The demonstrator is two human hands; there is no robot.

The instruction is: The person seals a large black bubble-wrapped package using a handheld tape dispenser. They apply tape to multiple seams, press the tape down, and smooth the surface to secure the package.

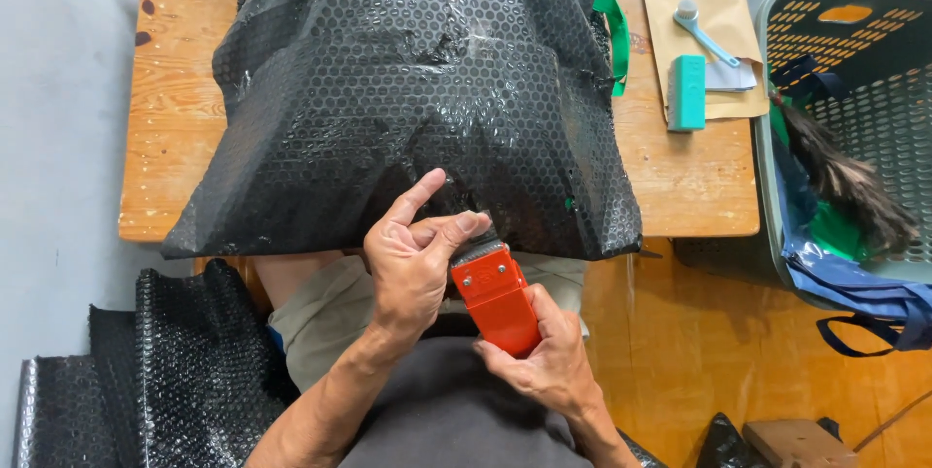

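A big sheet of black bubble wrap [408, 89] covers most of the wooden table [175, 99] across the upper middle of the frame. At the right edge stands a grey-green plastic basket [874, 70] holding a feather duster [845, 177] and blue cloth. More black bubble wrap [184, 371] lies piled at the lower left. On the table's upper right, a tan envelope [694, 2] carries a teal block [686, 91] and a small brush [701, 29]. Low in the centre, the right hand [549, 361] is wrapped around an orange hair clipper [495, 298], blade end pointing up. The left hand [413, 259] pinches at the clipper's blade, thumb against it, forefinger raised.
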